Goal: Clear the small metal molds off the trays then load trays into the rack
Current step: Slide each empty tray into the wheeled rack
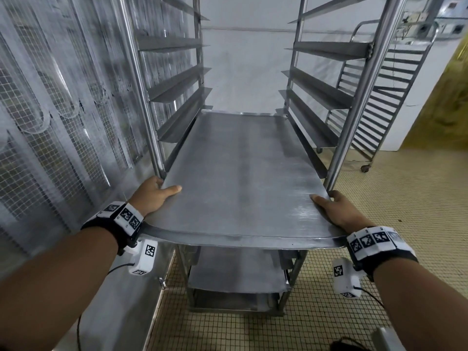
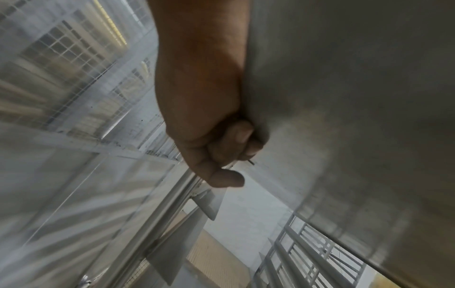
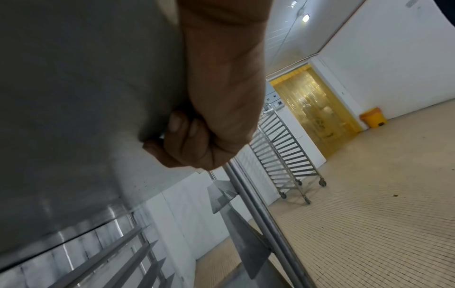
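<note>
Now you stand at the near end of the rack [image 1: 364,92], both hands on one flat metal tray [image 1: 240,178] that lies partly inside it, resting between the side runners with its far edge close to the rack's back. Your left hand [image 1: 152,196] grasps the tray's near-left corner, thumb lying on top of the sheet; the left wrist view shows the fingers [image 2: 236,136] curled under the edge. Your right hand [image 1: 336,211] grips the near-right corner the same way, thumb on the top surface, and the right wrist view shows its fingers [image 3: 177,124] folded beneath the tray just beside the rack's near-right upright. The tray's top is bare. Its near edge overhangs the rack toward you. Lower in the rack, another tray [image 1: 235,274] sits on a runner level near the floor. Angled runners line both sides above the tray you hold. To the left, a wire mesh panel [image 1: 50,110] runs along the wall. Farther off on the right, a second rack [image 3: 283,155] on wheels stands on the tiled floor [image 1: 405,193], near a yellow strip curtain [image 3: 312,105] and a yellow bin [image 3: 374,117].
</note>
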The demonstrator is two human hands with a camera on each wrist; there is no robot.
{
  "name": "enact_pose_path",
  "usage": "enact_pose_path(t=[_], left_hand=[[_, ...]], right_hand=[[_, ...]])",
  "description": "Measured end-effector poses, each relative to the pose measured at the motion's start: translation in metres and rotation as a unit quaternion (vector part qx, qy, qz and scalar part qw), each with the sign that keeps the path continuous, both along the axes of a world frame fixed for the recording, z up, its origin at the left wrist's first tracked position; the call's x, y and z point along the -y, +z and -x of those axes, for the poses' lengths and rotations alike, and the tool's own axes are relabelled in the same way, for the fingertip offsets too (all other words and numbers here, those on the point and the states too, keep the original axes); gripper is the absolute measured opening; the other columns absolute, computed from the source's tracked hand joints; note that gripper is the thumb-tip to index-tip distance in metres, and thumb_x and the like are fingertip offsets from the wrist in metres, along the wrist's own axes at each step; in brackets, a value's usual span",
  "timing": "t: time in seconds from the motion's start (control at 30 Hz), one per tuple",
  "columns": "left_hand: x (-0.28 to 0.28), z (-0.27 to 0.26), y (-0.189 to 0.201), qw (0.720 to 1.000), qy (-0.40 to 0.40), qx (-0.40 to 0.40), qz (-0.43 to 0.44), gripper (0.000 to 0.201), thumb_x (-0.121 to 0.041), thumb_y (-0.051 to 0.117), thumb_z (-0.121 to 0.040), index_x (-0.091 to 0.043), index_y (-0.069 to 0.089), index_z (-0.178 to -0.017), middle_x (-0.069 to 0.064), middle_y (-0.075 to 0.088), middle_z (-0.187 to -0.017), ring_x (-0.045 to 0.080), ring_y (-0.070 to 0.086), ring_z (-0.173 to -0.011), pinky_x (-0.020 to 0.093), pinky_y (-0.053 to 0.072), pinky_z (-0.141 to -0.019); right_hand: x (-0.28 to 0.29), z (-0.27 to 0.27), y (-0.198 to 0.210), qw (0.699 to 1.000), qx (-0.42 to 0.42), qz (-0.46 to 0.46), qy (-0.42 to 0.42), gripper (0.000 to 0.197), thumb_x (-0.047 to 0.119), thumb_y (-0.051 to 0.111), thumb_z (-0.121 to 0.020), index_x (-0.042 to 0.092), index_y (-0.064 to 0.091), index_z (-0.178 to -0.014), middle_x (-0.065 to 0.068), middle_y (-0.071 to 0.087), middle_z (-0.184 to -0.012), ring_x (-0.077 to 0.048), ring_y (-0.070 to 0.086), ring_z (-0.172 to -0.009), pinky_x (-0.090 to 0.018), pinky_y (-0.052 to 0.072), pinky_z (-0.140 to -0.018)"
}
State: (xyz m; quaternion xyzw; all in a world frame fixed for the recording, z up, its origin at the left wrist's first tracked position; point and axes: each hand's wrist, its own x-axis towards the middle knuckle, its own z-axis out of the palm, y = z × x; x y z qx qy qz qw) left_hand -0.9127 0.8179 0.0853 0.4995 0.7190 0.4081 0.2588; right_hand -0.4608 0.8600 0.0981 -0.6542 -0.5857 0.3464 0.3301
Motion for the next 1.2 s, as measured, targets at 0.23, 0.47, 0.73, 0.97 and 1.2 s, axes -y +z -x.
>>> enact_pose_path(t=[0.23,0.47,0.73,0.97,1.2], left_hand=[[0.023,0.006,0.052,0.931,-0.13,-0.338,0.048,0.09,-0.082,0.056,-0.074,-0.022,0.048,-0.141,0.008,0.055,-0.137,0.027,0.057,-0.122,0.043,0.048,-0.095],[0.065,-0.104,0.062,0.81,-0.387,-0.418,0.14,0.109,-0.087,0.053,-0.066,-0.031,0.029,-0.157,-0.002,0.022,-0.166,0.012,0.016,-0.152,0.025,0.014,-0.118],[0.049,-0.104,0.034,0.831,-0.376,-0.403,0.078,0.06,-0.061,0.059,-0.09,-0.039,0.048,-0.146,-0.007,0.027,-0.164,0.016,0.016,-0.153,0.028,0.017,-0.121],[0.011,-0.112,-0.011,0.879,-0.153,-0.451,-0.032,0.047,-0.06,0.038,-0.097,-0.042,0.057,-0.136,-0.008,0.057,-0.142,0.027,0.048,-0.134,0.064,0.024,-0.109],[-0.026,-0.11,-0.029,0.883,-0.104,-0.451,-0.082,0.042,-0.051,0.031,-0.102,-0.042,0.044,-0.141,-0.009,0.052,-0.136,0.025,0.043,-0.129,0.077,0.009,-0.107]], right_hand=[[0.01,-0.012,0.034,0.962,0.252,-0.1,0.034,0.075,0.073,0.058,-0.081,0.019,0.048,-0.132,-0.012,0.063,-0.125,-0.029,0.063,-0.104,-0.042,0.053,-0.088],[0.077,0.072,0.038,0.831,0.353,-0.103,0.417,0.09,0.077,0.058,-0.08,0.024,0.039,-0.15,0.002,0.043,-0.153,-0.014,0.038,-0.14,-0.032,0.034,-0.114],[0.062,0.079,0.003,0.851,0.313,-0.197,0.373,0.055,0.059,0.058,-0.091,0.038,0.053,-0.141,0.006,0.039,-0.157,-0.013,0.029,-0.148,-0.035,0.029,-0.119],[0.02,0.116,-0.024,0.882,0.381,-0.222,0.167,0.043,0.058,0.04,-0.099,0.045,0.051,-0.137,0.011,0.048,-0.149,-0.02,0.038,-0.141,-0.063,0.014,-0.114],[-0.011,0.133,-0.037,0.888,0.373,-0.249,0.102,0.043,0.054,0.025,-0.103,0.042,0.048,-0.139,0.004,0.051,-0.143,-0.024,0.041,-0.136,-0.063,0.016,-0.114]])
